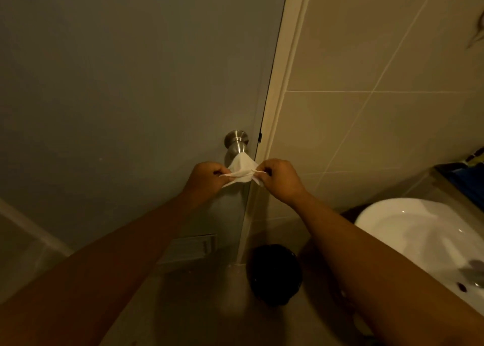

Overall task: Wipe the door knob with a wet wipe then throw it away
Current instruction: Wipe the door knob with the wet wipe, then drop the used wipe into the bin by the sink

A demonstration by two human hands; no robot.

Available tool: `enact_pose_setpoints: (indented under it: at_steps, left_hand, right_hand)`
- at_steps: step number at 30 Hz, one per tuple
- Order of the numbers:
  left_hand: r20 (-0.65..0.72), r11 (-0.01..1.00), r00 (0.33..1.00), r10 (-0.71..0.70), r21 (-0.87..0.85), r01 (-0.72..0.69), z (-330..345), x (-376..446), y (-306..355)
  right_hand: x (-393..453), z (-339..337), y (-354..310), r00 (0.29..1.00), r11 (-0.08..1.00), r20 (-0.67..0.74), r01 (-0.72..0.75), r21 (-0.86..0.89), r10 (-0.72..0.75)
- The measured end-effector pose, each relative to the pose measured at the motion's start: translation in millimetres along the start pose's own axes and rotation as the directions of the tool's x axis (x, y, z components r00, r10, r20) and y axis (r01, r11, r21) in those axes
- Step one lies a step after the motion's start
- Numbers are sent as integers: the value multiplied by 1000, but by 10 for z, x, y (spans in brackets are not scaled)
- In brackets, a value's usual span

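Observation:
A brushed-metal door knob (236,142) sticks out of the grey door (131,83) near its right edge. A white wet wipe (241,170) is draped over the knob's front end, covering it. My left hand (207,179) pinches the wipe's left side and my right hand (279,179) pinches its right side, so the wipe is stretched between them just below the knob's neck.
A black round bin (273,273) stands on the floor by the door frame (277,97), under my hands. A white washbasin (419,241) is at the right, below the tiled wall (379,70). A dark item lies on the counter at the far right.

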State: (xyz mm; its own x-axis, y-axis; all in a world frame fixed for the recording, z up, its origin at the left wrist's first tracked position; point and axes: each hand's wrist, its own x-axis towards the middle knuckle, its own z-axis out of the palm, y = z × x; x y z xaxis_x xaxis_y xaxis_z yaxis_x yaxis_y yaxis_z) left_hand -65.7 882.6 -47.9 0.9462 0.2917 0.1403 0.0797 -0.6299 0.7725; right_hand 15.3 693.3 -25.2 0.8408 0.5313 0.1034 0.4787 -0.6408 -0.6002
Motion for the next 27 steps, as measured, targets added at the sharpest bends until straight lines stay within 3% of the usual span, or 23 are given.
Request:
enact_pose_setpoints:
  at_steps: [9,14,16,21,27]
  left_hand:
    - [168,974,983,-66,-201,100,310,-75,338]
    - [275,905,957,-91,-377,195,544,-90,634]
    - [330,855,939,-93,-458,246,665,-119,717]
    - [444,852,887,-124,-411,325,959,-274,873]
    - [460,838,853,-245,-342,425,1408,-509,819]
  right_hand:
    - [-538,-251,341,934,902,-88,-305,306,346]
    - [-809,-480,425,870,707,-72,-344,618,487]
    - [-952,-569,475,857,682,-65,-359,637,511]
    - [-1253,-691,723,809,599,-32,-407,690,587]
    - [-1552,-557,1057,744,529,53,-521,670,666]
